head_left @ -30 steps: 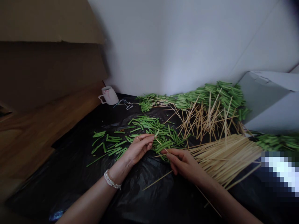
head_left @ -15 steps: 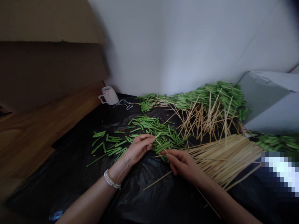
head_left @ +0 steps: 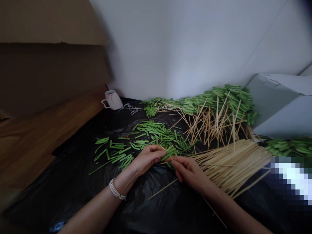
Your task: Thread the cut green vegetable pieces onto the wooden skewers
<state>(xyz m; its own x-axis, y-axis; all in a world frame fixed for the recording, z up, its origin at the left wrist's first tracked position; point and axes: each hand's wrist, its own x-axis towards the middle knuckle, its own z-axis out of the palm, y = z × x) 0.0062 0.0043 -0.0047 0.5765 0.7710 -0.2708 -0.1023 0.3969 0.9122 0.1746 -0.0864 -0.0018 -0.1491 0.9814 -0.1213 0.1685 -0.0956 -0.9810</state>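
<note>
My right hand (head_left: 185, 167) pinches a thin bamboo skewer (head_left: 171, 158), which slants up and left toward the other hand. Short cut green stalk pieces (head_left: 170, 152) lie between the two hands; whether all of them are on the skewer I cannot tell. My left hand (head_left: 149, 158), with a beaded bracelet at the wrist, is closed at the skewer's upper end, thumb and finger against a green piece mostly hidden by them. Behind the hands spreads a loose heap of cut green stalk pieces (head_left: 156, 130).
Loose skewers (head_left: 236, 165) lie in a bundle at right. Behind them, skewers loaded with green pieces (head_left: 219, 97) are piled against the wall. A white mug (head_left: 113, 100) and pale string (head_left: 131, 109) sit at back left. Black plastic sheet (head_left: 136, 204) covers the surface; boxes flank both sides.
My left hand has moved slightly right and down along the skewer, closer to my right hand. The green piece seen at its fingertips is now mostly hidden. The view has shifted slightly.
</note>
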